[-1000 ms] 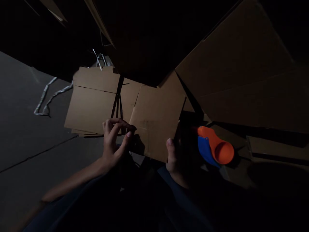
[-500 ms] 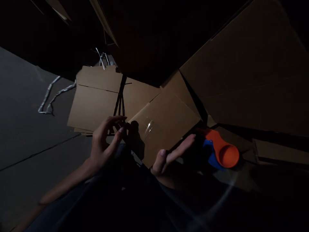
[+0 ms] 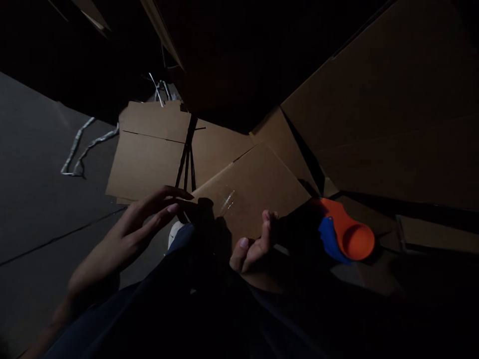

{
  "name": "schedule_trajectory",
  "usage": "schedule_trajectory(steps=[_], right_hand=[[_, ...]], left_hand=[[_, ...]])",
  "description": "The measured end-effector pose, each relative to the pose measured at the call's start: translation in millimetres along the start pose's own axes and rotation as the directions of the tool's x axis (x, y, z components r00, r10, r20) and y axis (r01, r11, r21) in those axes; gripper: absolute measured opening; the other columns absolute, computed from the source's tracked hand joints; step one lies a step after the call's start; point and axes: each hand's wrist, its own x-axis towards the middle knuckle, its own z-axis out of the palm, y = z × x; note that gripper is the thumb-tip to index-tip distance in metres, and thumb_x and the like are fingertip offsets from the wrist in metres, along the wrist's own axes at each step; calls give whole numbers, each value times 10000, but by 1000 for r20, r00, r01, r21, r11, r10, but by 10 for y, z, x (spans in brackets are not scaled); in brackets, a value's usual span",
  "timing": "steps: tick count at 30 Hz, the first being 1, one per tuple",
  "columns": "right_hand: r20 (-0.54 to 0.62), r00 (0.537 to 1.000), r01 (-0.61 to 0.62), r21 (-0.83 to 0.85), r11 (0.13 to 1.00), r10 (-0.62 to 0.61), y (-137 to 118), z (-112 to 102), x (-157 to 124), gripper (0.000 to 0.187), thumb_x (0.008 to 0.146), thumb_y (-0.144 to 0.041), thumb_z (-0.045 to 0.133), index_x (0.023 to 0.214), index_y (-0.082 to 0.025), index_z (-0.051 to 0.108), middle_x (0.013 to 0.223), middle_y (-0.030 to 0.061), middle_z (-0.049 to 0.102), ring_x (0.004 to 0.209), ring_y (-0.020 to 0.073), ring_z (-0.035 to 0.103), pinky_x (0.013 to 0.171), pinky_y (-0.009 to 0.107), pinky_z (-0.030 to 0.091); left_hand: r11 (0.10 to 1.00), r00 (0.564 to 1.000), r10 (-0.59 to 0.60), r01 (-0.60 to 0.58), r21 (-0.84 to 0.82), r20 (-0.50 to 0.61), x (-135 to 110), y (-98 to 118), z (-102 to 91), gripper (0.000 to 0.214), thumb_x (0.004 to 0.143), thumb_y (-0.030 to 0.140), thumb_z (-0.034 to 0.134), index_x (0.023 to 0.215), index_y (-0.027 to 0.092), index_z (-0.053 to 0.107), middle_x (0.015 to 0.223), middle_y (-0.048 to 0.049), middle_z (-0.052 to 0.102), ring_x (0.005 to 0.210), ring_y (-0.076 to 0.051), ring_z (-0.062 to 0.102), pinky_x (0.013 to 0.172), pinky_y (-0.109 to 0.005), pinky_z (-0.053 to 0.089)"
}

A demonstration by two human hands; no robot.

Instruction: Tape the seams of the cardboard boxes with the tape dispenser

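The scene is very dark. A brown cardboard piece (image 3: 254, 192) with a strip of clear tape lies tilted in front of me, over my lap. My left hand (image 3: 138, 224) reaches to its left corner with fingers stretched out, holding nothing. At the sheet's near edge is my right hand (image 3: 254, 244), its fingers curled loosely; whether they grip the edge is hidden in shadow. An orange and blue tape dispenser (image 3: 344, 234) lies just right of that hand.
Flattened cardboard sheets (image 3: 149, 154) lie on the grey floor (image 3: 33, 199) beyond my hands. A large cardboard panel (image 3: 392, 119) leans at the right. White strapping (image 3: 78, 149) lies loose at the left. My dark-clothed legs fill the bottom.
The cardboard piece has swung from near upright to lying flatter. My left hand has uncurled and stretched out. My right hand has opened flat and then curled at the near edge.
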Motion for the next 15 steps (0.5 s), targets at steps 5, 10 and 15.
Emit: schedule_trajectory(steps=[5, 10, 15], right_hand=[[-190, 962, 165, -155, 974, -193, -117, -4, 298, 793, 820, -92, 422, 1590, -95, 234, 1573, 110, 406, 1472, 248, 350, 1129, 459, 444], [-260, 931, 209, -198, 958, -257, -76, 15, 300, 633, 884, -129, 429, 1503, -3, 391, 1365, 170, 591, 1405, 257, 454, 1083, 426, 480], [-234, 940, 204, -200, 958, -249, -59, -13, 286, 593, 897, -153, 406, 1471, -8, 431, 1245, 173, 637, 1359, 262, 492, 1052, 431, 504]], left_hand=[[995, 995, -95, 96, -18, 43, -14, -16, -9, 313, 1000, 377, 496, 1242, 339, 690, 1177, -50, 740, 974, -247, 737, 805, -355, 649], [956, 960, -265, 274, -103, 91, -36, -61, 0, 338, 992, 461, 519, 1261, 333, 677, 1267, -38, 706, 1094, -262, 707, 869, -340, 631], [958, 961, -259, 269, -100, 102, -23, -99, 6, 362, 1000, 454, 508, 1278, 289, 670, 1227, -86, 713, 1061, -268, 713, 869, -358, 627]])
